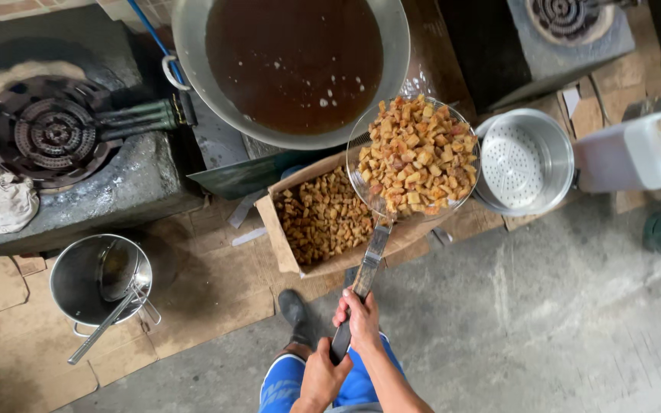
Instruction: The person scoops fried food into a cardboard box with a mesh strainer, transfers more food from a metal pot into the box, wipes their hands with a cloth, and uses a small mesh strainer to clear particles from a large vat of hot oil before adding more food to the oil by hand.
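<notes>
Presently: left hand (323, 378) and right hand (359, 317) both clenched on the skimmer handle (361, 279). Beyond the grip, its mesh bowl (415, 157), heaped with fried cubes, hangs above a cardboard box (281, 229).

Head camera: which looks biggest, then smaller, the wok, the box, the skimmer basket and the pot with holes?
1. Wok, clearly biggest, though partly cut off at the top.
2. Box, partly hidden under the skimmer.
3. Skimmer basket and pot with holes look alike; the skimmer is raised nearer the camera, so no ranking.
</notes>
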